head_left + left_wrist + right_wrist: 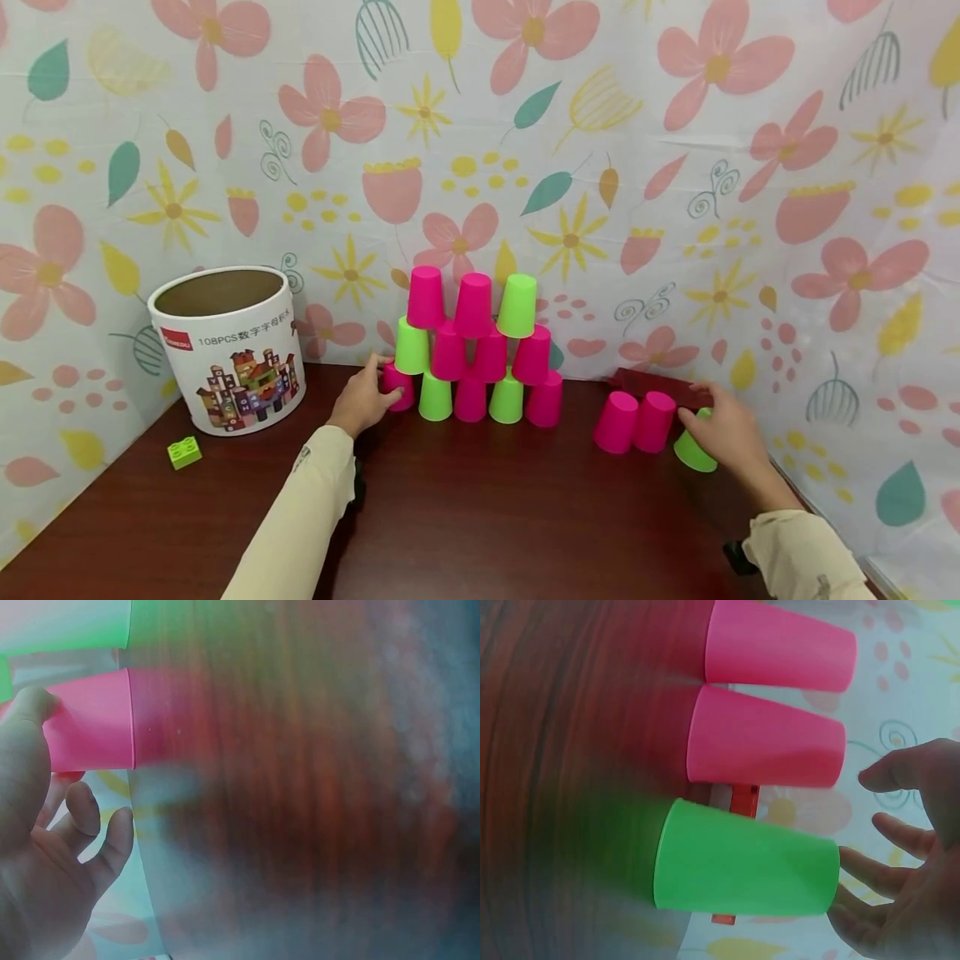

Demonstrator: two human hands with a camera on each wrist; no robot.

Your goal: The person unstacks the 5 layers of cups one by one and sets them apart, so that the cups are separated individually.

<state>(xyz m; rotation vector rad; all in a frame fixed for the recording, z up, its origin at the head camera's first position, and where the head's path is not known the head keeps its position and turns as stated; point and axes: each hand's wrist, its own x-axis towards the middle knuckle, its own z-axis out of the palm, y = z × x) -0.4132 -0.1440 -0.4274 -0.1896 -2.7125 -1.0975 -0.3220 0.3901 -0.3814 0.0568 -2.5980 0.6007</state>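
Observation:
Pink and green cups stand upside down in a stacked wall at the table's back, three rows high. My left hand (366, 397) pinches the leftmost pink cup (94, 720) of the bottom row between thumb and fingers; the far fingertips are partly hidden behind it. To the right stand two separate pink cups (617, 422) and a green cup (746, 859), also upside down. My right hand (726, 429) is beside the green cup, its fingers loosely spread. In the right wrist view its lower fingers touch the cup's closed end, while the thumb stays apart from it.
At the left stands a large white bucket (232, 367) with printed blocks on its side. A small green toy brick (184, 452) lies in front of it. Behind the loose cups lies a dark red object (660, 386). A flowered cloth (600, 183) hangs behind the table (525, 508).

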